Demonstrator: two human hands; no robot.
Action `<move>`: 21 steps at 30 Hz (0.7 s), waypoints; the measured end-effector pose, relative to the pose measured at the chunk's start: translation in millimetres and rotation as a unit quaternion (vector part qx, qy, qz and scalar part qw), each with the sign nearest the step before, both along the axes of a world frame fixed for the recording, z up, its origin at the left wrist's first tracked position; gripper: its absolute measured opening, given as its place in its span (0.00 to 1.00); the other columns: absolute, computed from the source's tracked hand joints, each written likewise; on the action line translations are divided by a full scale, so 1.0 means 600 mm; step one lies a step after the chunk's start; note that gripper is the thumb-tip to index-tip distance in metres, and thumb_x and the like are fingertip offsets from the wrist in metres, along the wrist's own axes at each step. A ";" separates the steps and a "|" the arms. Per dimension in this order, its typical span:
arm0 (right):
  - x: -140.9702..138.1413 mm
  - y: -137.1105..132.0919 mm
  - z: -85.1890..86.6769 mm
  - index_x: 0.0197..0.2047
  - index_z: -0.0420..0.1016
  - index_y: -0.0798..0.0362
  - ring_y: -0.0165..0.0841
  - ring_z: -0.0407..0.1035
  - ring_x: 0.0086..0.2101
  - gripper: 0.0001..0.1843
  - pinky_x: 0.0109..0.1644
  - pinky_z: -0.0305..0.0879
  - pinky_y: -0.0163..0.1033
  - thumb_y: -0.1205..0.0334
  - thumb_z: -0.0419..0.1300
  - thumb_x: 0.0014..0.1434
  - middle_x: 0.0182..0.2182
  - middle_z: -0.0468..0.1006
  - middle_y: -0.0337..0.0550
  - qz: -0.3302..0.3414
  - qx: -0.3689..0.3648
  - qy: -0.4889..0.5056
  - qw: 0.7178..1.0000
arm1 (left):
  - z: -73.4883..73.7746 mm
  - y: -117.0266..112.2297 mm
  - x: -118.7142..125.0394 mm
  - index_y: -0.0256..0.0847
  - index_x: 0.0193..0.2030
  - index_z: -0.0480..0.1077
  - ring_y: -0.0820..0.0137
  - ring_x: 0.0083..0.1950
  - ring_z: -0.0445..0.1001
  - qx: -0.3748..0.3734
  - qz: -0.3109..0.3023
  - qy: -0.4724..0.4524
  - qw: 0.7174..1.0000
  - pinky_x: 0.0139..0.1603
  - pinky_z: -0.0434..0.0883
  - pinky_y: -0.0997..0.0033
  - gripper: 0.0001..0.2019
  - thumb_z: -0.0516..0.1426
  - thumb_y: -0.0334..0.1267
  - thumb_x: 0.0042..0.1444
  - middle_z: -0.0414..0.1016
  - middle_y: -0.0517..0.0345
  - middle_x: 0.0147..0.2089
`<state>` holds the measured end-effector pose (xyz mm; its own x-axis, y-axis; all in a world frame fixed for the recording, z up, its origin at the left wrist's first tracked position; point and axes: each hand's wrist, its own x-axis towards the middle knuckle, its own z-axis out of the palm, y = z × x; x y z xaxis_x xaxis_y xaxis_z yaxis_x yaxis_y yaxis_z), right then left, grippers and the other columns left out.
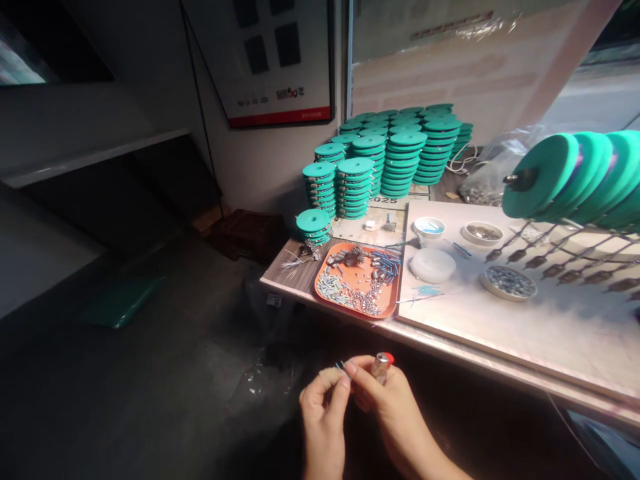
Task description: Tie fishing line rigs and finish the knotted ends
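Both hands are held close together in front of the table's near edge. Between the fingertips of my left hand are thin blue pieces, like short bits of tubing or line; their exact kind is too small to make out. My right hand pinches at the same spot with thumb and forefinger. It also has a lighter with a metal top and red button tucked in its curled fingers. Beyond the hands, an orange tray holds small metal parts, pale sleeves and dark blue pieces.
Stacks of green spools stand at the back, and a shorter stack at the left. Right of the tray are white dishes of small parts and a round white lid. Green discs on a rod hang wires with metal swivels or weights.
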<state>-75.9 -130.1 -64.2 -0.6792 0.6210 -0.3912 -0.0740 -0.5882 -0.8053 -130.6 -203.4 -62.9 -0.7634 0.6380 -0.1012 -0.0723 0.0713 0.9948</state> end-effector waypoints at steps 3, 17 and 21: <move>-0.002 0.001 -0.002 0.22 0.70 0.58 0.23 0.47 0.17 0.17 0.21 0.41 0.33 0.51 0.65 0.42 0.12 0.56 0.30 -0.013 0.015 -0.013 1.000 | 0.002 0.003 -0.002 0.37 0.26 0.73 0.68 0.28 0.69 -0.008 -0.011 0.005 1.000 0.32 0.66 0.73 0.11 0.55 0.40 0.52 0.74 0.57 0.25; -0.006 -0.001 -0.016 0.24 0.72 0.58 0.22 0.47 0.17 0.18 0.21 0.42 0.32 0.50 0.65 0.41 0.13 0.58 0.30 -0.031 0.022 -0.021 0.999 | 0.003 0.009 -0.003 0.37 0.29 0.72 0.66 0.30 0.71 -0.026 0.000 0.070 0.997 0.33 0.68 0.71 0.09 0.53 0.37 0.53 0.74 0.54 0.28; -0.005 0.015 -0.006 0.23 0.74 0.59 0.22 0.48 0.16 0.18 0.20 0.42 0.32 0.50 0.66 0.39 0.12 0.61 0.32 0.007 0.019 -0.011 1.000 | 0.013 0.006 -0.015 0.38 0.33 0.73 0.64 0.33 0.71 -0.048 -0.058 0.101 0.992 0.35 0.68 0.69 0.10 0.51 0.37 0.55 0.75 0.52 0.30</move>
